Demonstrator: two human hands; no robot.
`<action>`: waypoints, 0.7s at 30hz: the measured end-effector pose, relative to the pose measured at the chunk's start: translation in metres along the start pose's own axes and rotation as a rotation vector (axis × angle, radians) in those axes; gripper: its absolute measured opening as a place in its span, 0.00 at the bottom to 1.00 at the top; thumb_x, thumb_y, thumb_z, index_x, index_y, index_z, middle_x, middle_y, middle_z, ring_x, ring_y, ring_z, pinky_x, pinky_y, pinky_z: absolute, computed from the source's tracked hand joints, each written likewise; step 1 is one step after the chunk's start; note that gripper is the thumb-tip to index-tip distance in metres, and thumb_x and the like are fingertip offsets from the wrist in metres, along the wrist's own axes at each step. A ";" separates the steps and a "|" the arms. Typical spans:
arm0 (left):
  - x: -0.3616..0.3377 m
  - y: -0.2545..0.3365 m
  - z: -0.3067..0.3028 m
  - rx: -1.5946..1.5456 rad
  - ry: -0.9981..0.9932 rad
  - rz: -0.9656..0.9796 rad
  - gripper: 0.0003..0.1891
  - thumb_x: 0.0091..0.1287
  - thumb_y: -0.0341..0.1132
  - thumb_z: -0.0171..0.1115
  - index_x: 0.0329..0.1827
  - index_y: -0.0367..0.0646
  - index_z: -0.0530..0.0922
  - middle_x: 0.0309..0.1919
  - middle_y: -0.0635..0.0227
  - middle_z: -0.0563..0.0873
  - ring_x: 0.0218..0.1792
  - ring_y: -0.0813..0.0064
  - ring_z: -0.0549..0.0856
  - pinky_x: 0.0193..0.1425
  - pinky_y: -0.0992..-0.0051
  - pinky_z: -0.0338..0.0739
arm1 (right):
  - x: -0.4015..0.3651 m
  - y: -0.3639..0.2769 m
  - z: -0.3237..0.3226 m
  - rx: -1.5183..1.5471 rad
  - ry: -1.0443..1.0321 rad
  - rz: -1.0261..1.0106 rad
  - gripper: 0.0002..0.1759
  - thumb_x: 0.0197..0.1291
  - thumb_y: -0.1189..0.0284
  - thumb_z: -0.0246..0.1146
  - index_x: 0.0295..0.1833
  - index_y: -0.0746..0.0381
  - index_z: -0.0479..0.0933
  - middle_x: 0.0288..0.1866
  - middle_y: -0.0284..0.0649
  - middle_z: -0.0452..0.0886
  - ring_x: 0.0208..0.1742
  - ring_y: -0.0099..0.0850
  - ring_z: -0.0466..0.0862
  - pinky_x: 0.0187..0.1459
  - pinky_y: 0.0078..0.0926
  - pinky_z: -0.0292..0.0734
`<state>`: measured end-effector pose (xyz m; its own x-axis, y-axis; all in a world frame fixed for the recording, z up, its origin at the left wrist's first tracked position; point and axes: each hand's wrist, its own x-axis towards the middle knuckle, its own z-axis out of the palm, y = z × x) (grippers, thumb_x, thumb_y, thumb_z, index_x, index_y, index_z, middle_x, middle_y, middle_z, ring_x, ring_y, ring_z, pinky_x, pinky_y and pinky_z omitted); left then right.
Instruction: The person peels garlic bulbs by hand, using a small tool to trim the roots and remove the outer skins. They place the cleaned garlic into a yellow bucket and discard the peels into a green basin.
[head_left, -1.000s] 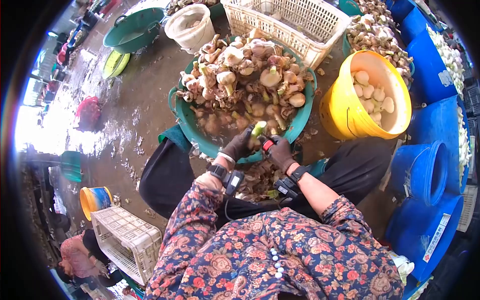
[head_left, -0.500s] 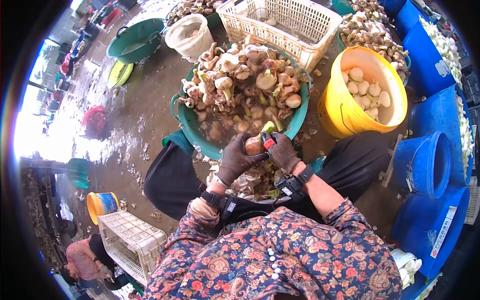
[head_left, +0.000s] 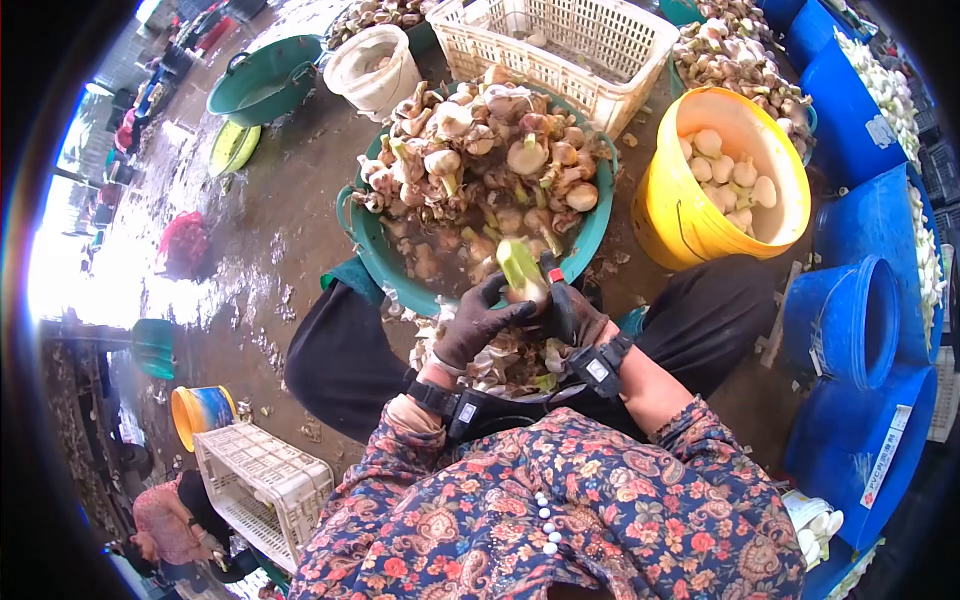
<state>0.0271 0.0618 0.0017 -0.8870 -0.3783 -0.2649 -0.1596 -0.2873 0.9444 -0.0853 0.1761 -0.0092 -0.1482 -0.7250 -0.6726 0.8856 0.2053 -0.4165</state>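
My left hand (head_left: 482, 322), in a dark glove, is closed around a garlic bulb (head_left: 527, 290) whose thick green stem (head_left: 517, 262) points up and away from me. My right hand (head_left: 578, 312), gloved too, is closed at the bulb's right side; a small tool with a red part (head_left: 555, 275) shows at its fingers, its shape mostly hidden. Just beyond both hands stands a green tub (head_left: 598, 228) heaped with unpeeled garlic (head_left: 455, 165) over murky water. Loose peelings (head_left: 500, 362) lie below my hands, between my legs.
Right of the tub is a yellow bucket (head_left: 660, 205) holding peeled bulbs (head_left: 722, 170). White crates (head_left: 560, 75) stand behind and at lower left. Blue bins (head_left: 835, 325) line the right side. Another person (head_left: 165, 520) sits at the lower left.
The bulb has turned so its green stem stands up toward the tub. My right hand has rotated and moved slightly right and down, and the red part now points upward.
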 end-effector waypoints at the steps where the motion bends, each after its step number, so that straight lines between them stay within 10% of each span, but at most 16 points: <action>1: 0.001 0.003 -0.001 0.178 0.024 0.047 0.35 0.51 0.36 0.72 0.59 0.32 0.66 0.48 0.61 0.79 0.48 0.74 0.79 0.53 0.75 0.73 | -0.004 0.002 0.007 -0.007 0.019 -0.108 0.33 0.59 0.39 0.47 0.41 0.60 0.76 0.26 0.35 0.77 0.22 0.25 0.74 0.25 0.22 0.70; 3: 0.005 -0.003 -0.005 0.603 0.261 0.337 0.31 0.50 0.37 0.73 0.56 0.35 0.70 0.47 0.57 0.80 0.46 0.72 0.81 0.50 0.74 0.75 | 0.023 0.009 -0.028 -0.172 -0.115 -0.120 0.29 0.63 0.43 0.46 0.44 0.59 0.76 0.23 0.31 0.75 0.19 0.23 0.70 0.22 0.20 0.67; 6: 0.001 0.011 -0.012 0.831 0.096 0.319 0.25 0.50 0.37 0.72 0.51 0.40 0.76 0.41 0.58 0.83 0.42 0.72 0.82 0.45 0.73 0.75 | 0.058 0.024 -0.051 -0.488 -0.152 -0.354 0.21 0.65 0.53 0.52 0.46 0.59 0.76 0.22 0.28 0.74 0.17 0.19 0.68 0.20 0.18 0.63; 14: 0.001 -0.010 -0.020 -0.044 0.172 -0.231 0.13 0.63 0.35 0.62 0.45 0.35 0.79 0.34 0.65 0.84 0.30 0.78 0.82 0.33 0.81 0.76 | 0.014 -0.007 -0.027 -0.366 -0.217 -0.469 0.23 0.57 0.70 0.61 0.58 0.67 0.69 0.44 0.35 0.77 0.39 0.21 0.76 0.39 0.20 0.75; 21: -0.002 0.022 -0.028 0.134 0.202 0.042 0.10 0.61 0.30 0.63 0.42 0.33 0.79 0.33 0.66 0.84 0.31 0.83 0.80 0.35 0.81 0.75 | 0.014 -0.005 -0.026 -0.350 -0.319 -0.359 0.32 0.57 0.66 0.63 0.65 0.66 0.61 0.51 0.36 0.74 0.46 0.23 0.76 0.45 0.23 0.76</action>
<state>0.0377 0.0322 0.0173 -0.7916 -0.5596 -0.2456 -0.1924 -0.1532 0.9693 -0.1033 0.1817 -0.0320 -0.2241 -0.9398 -0.2581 0.5986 0.0763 -0.7974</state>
